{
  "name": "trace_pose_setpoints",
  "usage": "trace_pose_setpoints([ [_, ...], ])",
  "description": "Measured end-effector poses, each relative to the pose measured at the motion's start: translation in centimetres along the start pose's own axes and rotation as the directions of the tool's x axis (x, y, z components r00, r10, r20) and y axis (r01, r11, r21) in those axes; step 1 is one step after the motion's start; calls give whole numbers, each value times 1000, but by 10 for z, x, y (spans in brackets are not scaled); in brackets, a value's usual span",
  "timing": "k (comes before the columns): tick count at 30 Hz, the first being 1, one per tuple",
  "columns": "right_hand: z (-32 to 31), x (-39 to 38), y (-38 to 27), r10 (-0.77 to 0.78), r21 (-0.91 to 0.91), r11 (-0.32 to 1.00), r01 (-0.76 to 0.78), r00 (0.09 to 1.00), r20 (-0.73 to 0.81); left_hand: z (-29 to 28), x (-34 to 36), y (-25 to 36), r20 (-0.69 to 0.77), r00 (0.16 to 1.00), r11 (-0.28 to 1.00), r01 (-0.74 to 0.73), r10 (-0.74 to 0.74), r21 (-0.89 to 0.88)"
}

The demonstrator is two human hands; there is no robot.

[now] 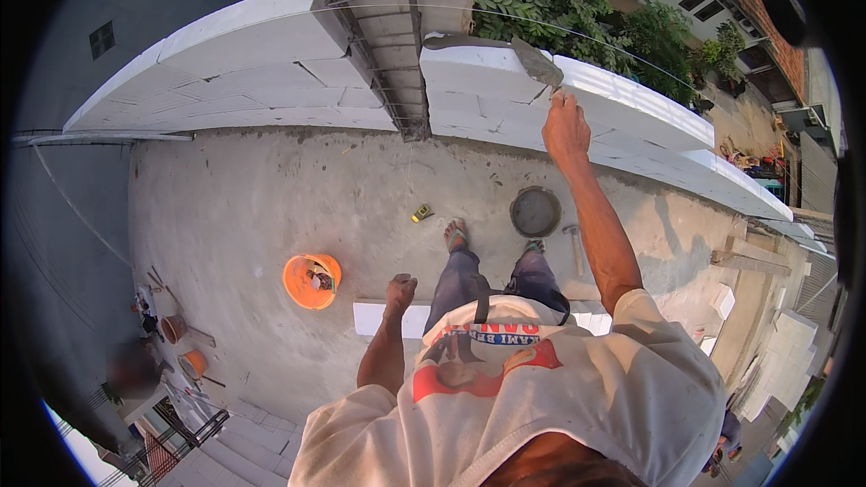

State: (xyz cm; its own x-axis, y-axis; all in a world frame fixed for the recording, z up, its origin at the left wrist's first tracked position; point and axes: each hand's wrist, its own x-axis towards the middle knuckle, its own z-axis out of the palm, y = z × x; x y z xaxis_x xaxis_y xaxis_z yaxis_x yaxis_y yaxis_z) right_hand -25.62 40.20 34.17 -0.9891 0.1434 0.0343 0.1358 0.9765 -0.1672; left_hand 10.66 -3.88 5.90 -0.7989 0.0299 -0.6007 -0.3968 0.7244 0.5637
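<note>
Trowel point(538, 63), grey-coated: at top edge of white block wall point(474, 74) | right hand point(566, 126): clamped round its handle, just beside wall | left hand point(400, 293): well apart from wall, cannot tell whether fingers are closed | round dark tub point(536, 234): near wall

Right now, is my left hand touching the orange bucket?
No, concrete floor shows between the left hand and the orange bucket.
</note>
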Motion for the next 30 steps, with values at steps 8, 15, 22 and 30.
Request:
trace_pose_setpoints([
  [8,145,-28,-68,88,433,901,36,961,-263,-34,9,119,125,982,957,170,-144,-236],
  [15,168,-155,-69,-122,725,688,-22,982,147,-9,10,128,282,944,980,193,-171,-53],
  [22,283,-288,96,222,495,734,-465,853,472,113,-1,145,453,787,893,270,-420,359],
  [30,482,-278,270,522,46,581,-813,415,746,208,11,162,87,853,714,370,-515,595],
])
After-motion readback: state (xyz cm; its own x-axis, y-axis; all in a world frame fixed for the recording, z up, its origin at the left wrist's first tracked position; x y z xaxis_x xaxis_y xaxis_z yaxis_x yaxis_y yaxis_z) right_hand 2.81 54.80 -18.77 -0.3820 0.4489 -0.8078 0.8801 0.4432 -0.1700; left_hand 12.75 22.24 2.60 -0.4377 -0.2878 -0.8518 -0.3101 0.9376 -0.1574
